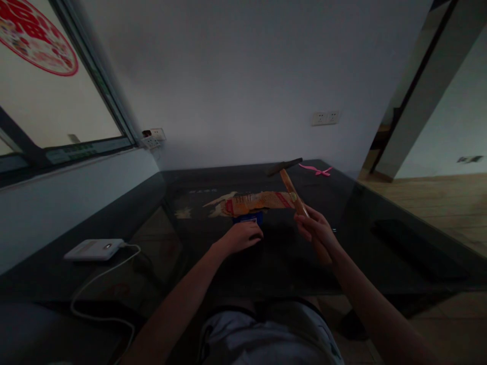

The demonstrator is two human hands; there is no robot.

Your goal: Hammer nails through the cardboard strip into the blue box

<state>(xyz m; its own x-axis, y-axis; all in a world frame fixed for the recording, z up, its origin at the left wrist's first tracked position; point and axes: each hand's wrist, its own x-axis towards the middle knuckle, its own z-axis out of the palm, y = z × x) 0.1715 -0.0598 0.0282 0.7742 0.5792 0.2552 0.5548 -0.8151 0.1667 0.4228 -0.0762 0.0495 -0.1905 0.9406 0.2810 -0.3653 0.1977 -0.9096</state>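
Observation:
My right hand point(314, 228) is wrapped around the wooden handle of a hammer point(292, 192). The hammer's dark head points up and away, over the far part of the dark table point(213, 268). My left hand point(241, 236) is low over the table with its fingers curled together; what they hold, if anything, is hidden. Just beyond it sits a small blue box point(249, 218), partly covered by the hand. Behind the box lies a torn, crumpled paper package point(254, 203) in tan and red, its right end near the hammer handle.
A white power bank point(97, 249) with a white cable lies at the left. A pink ribbon point(321, 172) rests near the back right corner. On the right is a dark flat object point(416, 248). A white wall point(243, 91) with sockets point(325, 118) stands behind the table.

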